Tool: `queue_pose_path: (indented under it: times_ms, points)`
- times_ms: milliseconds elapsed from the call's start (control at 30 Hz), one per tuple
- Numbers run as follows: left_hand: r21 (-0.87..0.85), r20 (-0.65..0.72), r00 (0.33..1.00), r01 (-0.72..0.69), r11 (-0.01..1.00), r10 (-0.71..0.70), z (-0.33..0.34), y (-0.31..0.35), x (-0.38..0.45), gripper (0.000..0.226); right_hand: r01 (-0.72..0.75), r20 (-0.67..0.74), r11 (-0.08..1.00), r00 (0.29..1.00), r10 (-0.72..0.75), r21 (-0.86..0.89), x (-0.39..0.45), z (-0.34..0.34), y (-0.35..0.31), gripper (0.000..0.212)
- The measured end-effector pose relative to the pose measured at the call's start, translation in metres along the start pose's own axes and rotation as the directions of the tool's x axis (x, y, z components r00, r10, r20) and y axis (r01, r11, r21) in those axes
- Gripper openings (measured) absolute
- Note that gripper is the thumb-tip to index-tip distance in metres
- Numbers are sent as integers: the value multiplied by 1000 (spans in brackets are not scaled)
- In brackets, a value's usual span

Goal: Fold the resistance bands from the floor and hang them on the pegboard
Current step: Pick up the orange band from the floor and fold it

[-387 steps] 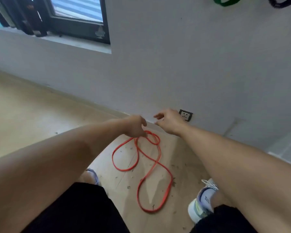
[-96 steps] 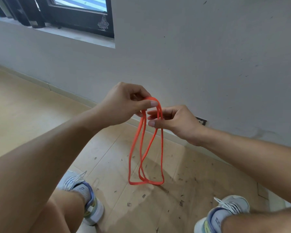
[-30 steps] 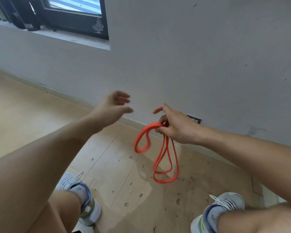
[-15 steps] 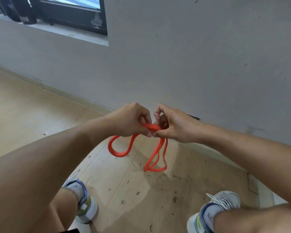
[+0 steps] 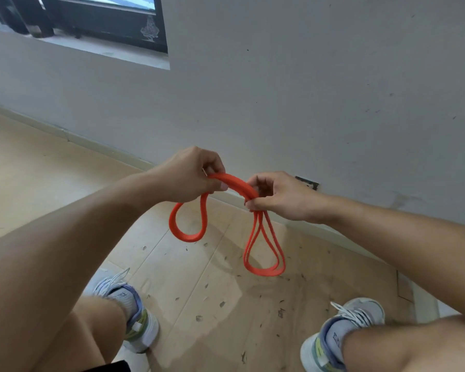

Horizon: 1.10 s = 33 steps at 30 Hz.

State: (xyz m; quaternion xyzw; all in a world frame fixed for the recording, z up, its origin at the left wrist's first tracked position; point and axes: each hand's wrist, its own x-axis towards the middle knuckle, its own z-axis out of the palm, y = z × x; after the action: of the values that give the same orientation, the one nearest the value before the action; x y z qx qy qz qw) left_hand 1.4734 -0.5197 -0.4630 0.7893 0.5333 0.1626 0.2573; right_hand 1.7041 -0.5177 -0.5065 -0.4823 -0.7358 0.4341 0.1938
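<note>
An orange resistance band [image 5: 236, 183], folded into several strands, is held in the air above the wooden floor. My left hand [image 5: 191, 175] pinches one end of the bundle and a short loop droops below it. My right hand [image 5: 277, 196] pinches the bundle about a hand's width to the right, where a longer double loop hangs down. Between the two hands the strands arch upward. The pegboard is out of view.
A grey wall [image 5: 306, 89] stands close ahead with a wall socket [image 5: 308, 182] low behind my right hand. A dark window frame [image 5: 113, 20] and sill sit at the upper left. My two sneakers [image 5: 134, 315] stand on the scuffed floor.
My hands have drawn apart, stretching the bundle into an arch between them. A second ago only my right hand held the band; my left hand has since taken hold.
</note>
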Motion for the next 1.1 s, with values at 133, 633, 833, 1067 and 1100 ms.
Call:
queue_pose_path:
  times_ms: [133, 633, 833, 1067, 1100]
  points:
    - [21, 165, 985, 41, 999, -44, 12, -1, -2, 29, 11, 23, 999, 1000, -10, -46, 0, 2, -1, 15]
    - [85, 59, 998, -16, 996, 11, 20, 11, 3, 21, 8, 63, 1000, 998, -9, 30, -1, -4, 0, 17]
    - [79, 36, 999, -30, 996, 27, 19, 11, 3, 22, 23, 14, 999, 1000, -23, 30, 0, 0, 3, 22]
    - [69, -67, 997, -33, 997, 37, 16, 9, 6, 21, 25, -147, 999, 989, -31, -41, 3, 2, 6, 15]
    - [67, -75, 997, -28, 997, 33, 15, 9, 7, 21, 36, -153, 998, 987, -43, -46, 3, 2, 7, 14]
